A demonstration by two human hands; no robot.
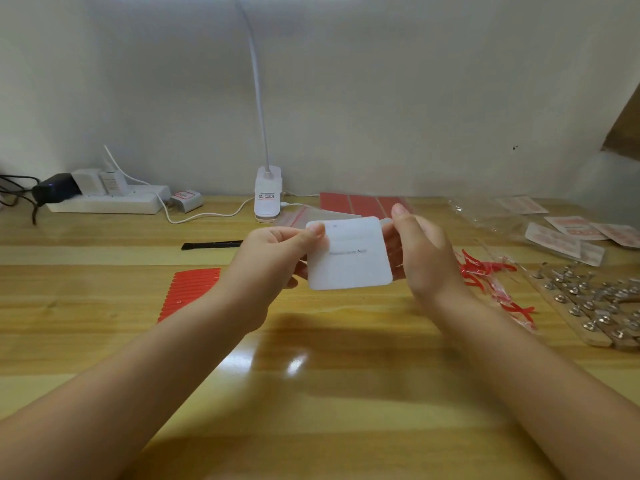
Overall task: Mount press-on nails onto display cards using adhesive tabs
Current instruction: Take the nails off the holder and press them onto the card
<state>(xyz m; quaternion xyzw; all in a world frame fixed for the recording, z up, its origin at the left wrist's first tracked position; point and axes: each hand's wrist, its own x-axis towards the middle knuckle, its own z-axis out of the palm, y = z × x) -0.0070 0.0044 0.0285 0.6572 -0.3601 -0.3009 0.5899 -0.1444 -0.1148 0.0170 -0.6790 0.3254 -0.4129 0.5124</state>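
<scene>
Head view: I hold a white, matte, rounded-corner square display card [349, 254] up above the glossy yellow wooden table [311, 375], between both hands. My left hand [273, 258] pinches its upper left edge, thumb on the face and the other fingers curled behind. My right hand [422, 254] grips the right edge, thumb raised above the top corner and fingers tucked behind the card. A faint grey line of print crosses the card, too blurred to read. A red ribbed sheet of adhesive strips [190, 289] lies flat just left of my left forearm. Curled red peeled strips [491, 282] litter the table on the right, beside wooden sticks carrying shiny silvery press-on nails [595, 306].
</scene>
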